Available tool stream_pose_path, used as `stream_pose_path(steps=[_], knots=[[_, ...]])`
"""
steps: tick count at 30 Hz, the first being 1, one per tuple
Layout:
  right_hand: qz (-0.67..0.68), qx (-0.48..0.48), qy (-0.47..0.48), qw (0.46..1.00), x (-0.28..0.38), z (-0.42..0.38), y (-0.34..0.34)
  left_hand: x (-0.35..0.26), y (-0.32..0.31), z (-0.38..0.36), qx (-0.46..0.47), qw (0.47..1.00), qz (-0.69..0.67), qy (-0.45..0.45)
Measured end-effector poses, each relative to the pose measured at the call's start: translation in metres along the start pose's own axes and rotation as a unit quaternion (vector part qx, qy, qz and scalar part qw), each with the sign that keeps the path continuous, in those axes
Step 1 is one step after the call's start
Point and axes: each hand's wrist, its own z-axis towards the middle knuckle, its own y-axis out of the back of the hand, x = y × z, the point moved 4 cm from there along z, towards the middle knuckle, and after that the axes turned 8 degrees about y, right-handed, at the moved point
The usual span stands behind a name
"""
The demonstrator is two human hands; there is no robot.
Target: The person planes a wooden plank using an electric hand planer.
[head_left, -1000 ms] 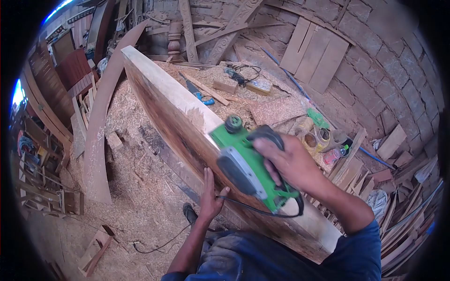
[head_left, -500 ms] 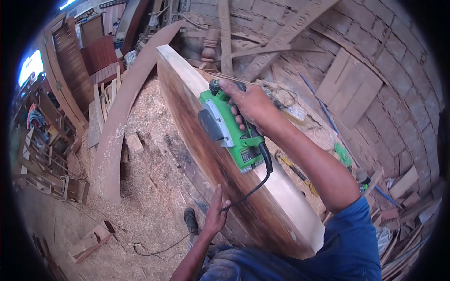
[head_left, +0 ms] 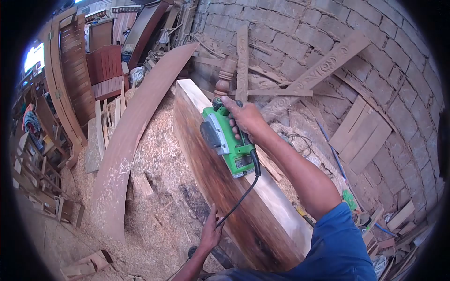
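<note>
My right hand (head_left: 246, 120) is wrapped around the handle of a green electric hand planer (head_left: 228, 140). The planer sits on the pale, smooth upper face of a long, thick wooden beam (head_left: 220, 182), close to its far end. Dark and reddish-brown grain runs along the beam's side facing left. From the planer's rear, a black power cord (head_left: 241, 196) drops down to my left hand (head_left: 212, 234). My left hand is closed on that cord beside the beam's left side, its fingers partly hidden.
A long curved wooden board (head_left: 140, 122) lies to the left amid wood shavings (head_left: 157, 154). Carved planks (head_left: 323, 68) and a turned post (head_left: 225, 77) lean near the block wall (head_left: 300, 28). Wooden chair frames (head_left: 40, 178) stand at the far left.
The planer has slid forward along the beam toward its far end, with my right hand on it. My left hand stays low with the cord. The view has tilted up.
</note>
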Motion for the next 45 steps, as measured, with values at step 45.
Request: stream_pose_path(steps=[45], knots=[[0.108,0.054,0.018,0.993,0.023,0.056,0.029,0.132,0.139,-0.052,-0.019,0.982,0.059,0.176]])
